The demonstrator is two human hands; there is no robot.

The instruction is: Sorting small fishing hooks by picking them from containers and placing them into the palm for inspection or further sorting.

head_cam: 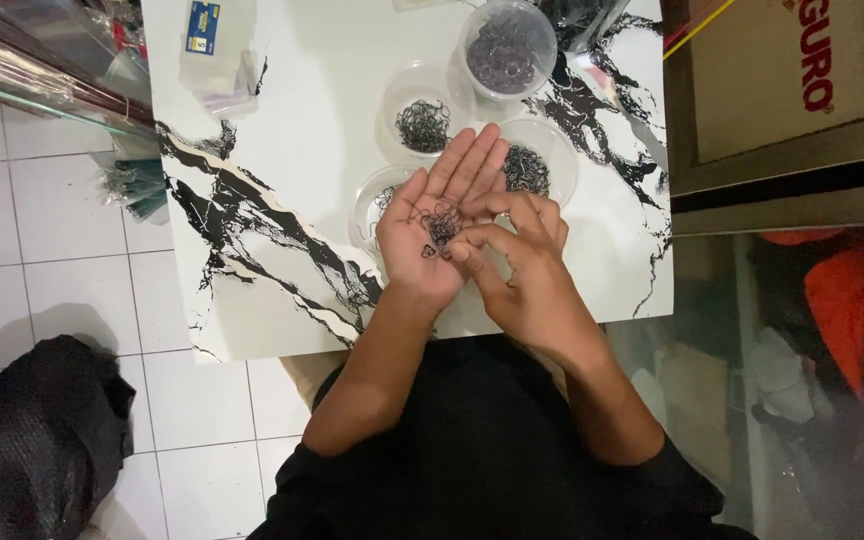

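Black little rings [440, 228] heap in my flat, spread left hand [432, 235] — right fingertips [460, 250] pinch one, four tubs [422, 125] near the table's far edge [352, 30] part-filled, sorting seemingly midway.

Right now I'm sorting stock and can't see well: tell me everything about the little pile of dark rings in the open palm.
The small heap of thin black wire-like rings lies in the hollow of the upturned left hand, which is held flat above the white, black-veined marble-look table. The rings look tiny, dark and tangled together, and one or two sit loose nearer the wrist. The right hand reaches in from the side, its fingers touching the edge of the heap. Exact count and material are too small to tell.
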